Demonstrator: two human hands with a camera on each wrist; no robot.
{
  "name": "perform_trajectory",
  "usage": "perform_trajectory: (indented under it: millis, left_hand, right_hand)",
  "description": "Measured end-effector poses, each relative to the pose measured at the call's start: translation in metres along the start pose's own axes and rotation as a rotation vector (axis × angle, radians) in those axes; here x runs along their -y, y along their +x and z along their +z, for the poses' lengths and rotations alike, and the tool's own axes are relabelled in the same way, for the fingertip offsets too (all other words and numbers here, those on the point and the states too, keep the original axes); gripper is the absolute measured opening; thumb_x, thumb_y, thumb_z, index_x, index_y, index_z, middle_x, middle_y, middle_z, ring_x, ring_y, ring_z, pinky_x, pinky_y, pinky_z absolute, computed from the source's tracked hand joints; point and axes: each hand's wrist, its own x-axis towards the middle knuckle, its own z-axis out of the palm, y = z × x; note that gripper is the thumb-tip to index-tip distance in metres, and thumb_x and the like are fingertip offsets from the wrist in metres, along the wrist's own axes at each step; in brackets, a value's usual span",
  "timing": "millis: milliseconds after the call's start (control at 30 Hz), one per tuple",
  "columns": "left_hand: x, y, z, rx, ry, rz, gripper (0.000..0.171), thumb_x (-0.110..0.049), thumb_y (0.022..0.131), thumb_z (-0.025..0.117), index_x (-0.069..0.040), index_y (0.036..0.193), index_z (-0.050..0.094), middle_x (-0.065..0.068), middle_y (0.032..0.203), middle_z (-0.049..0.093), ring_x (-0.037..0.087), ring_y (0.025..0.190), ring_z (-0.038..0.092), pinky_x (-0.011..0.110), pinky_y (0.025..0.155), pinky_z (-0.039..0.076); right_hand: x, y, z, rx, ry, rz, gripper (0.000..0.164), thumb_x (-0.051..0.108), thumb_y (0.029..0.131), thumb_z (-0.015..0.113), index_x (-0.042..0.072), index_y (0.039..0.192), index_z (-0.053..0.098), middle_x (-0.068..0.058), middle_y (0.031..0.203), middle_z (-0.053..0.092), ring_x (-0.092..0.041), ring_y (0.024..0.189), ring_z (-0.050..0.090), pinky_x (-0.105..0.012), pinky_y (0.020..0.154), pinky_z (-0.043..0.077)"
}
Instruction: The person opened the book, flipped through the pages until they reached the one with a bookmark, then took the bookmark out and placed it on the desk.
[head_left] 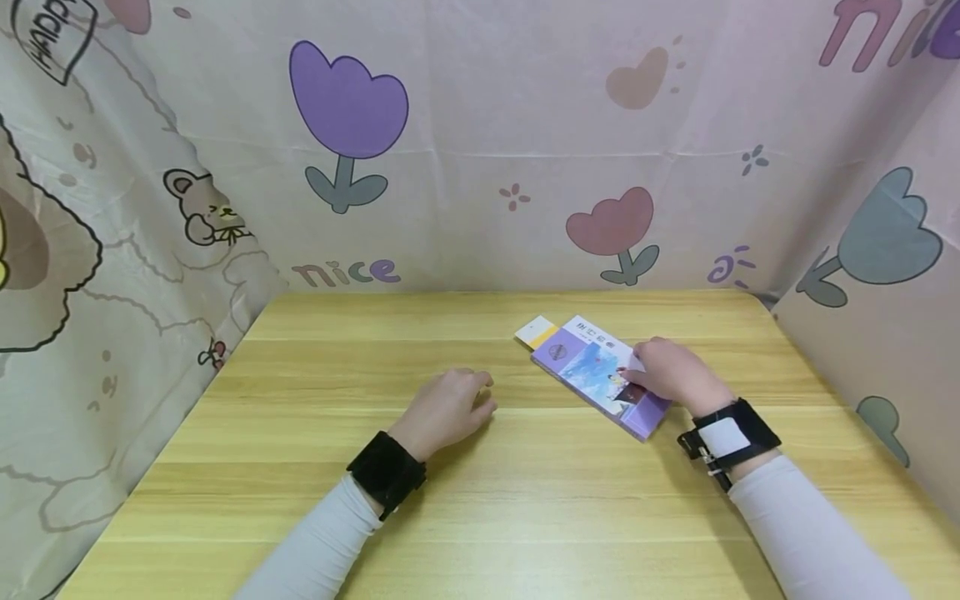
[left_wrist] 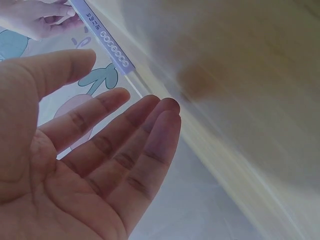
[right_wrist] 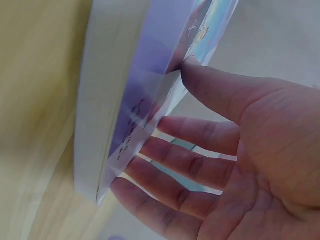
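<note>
A purple, white and blue paperback book [head_left: 588,375] lies at a slant on the right half of the table. A flat white-and-yellow piece [head_left: 536,332] sticks out past its far left end; the rest of that piece is hidden. My right hand [head_left: 678,375] holds the book by its near right corner, thumb on the cover and fingers along the edge. The right wrist view shows the page block [right_wrist: 107,100] close up. My left hand [head_left: 446,408] hovers left of the book, fingers loosely bent with nothing in them. Its palm [left_wrist: 65,195] faces the left wrist camera.
The wooden table [head_left: 300,358] ends at a cloth backdrop [head_left: 480,100] printed with flowers and a bear. More of this cloth hangs at both sides. Black straps [head_left: 386,473] circle both wrists.
</note>
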Motion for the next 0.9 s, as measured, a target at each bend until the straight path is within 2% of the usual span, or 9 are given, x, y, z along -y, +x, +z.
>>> perform_trajectory:
  millis: [167, 400, 500, 667, 900]
  left_hand:
    - [0.001, 0.001, 0.0, 0.005, 0.006, -0.009, 0.033, -0.027, 0.089, 0.067, -0.006, 0.114, 0.067, 0.002, 0.091, 0.066, 0.009, 0.068, 0.052, 0.023, 0.061, 0.048]
    - [0.001, 0.001, -0.001, 0.015, 0.009, -0.02, 0.035, -0.028, 0.089, 0.067, -0.006, 0.116, 0.067, 0.001, 0.093, 0.066, 0.009, 0.069, 0.052, 0.022, 0.062, 0.048]
    - [0.001, 0.001, -0.001, 0.019, 0.015, -0.015, 0.036, -0.028, 0.089, 0.067, -0.009, 0.119, 0.066, -0.002, 0.086, 0.063, 0.009, 0.066, 0.051, 0.022, 0.057, 0.046]
    - [0.001, 0.002, 0.0, 0.015, 0.017, -0.012, 0.032, -0.027, 0.089, 0.066, -0.011, 0.116, 0.067, -0.007, 0.076, 0.056, 0.009, 0.061, 0.049, 0.021, 0.048, 0.041]
    - [0.001, 0.002, 0.002, 0.011, 0.016, -0.011, 0.025, -0.029, 0.089, 0.067, -0.009, 0.104, 0.068, 0.0, 0.09, 0.064, 0.01, 0.067, 0.052, 0.02, 0.053, 0.044]
  right_hand:
    - [0.022, 0.001, 0.005, -0.027, -0.027, -0.034, 0.037, 0.03, 0.09, 0.067, -0.005, 0.102, 0.066, -0.01, 0.085, 0.06, -0.021, 0.07, 0.052, -0.034, 0.06, 0.047]
    - [0.045, -0.001, 0.008, -0.025, -0.03, -0.042, 0.044, 0.032, 0.089, 0.068, -0.006, 0.112, 0.066, -0.012, 0.091, 0.061, -0.021, 0.073, 0.053, -0.032, 0.061, 0.047]
    - [0.055, -0.003, 0.01, -0.022, -0.04, -0.05, 0.045, 0.033, 0.089, 0.068, -0.005, 0.112, 0.066, -0.011, 0.089, 0.059, -0.02, 0.071, 0.052, -0.031, 0.059, 0.047]
    - [0.072, -0.007, 0.013, -0.013, -0.06, -0.079, 0.043, 0.037, 0.089, 0.067, -0.003, 0.104, 0.069, -0.007, 0.082, 0.054, -0.018, 0.066, 0.051, -0.028, 0.055, 0.046]
    - [0.091, -0.011, 0.013, -0.011, -0.07, -0.132, 0.037, 0.039, 0.087, 0.068, 0.003, 0.088, 0.068, -0.005, 0.078, 0.052, -0.017, 0.064, 0.05, -0.027, 0.053, 0.045]
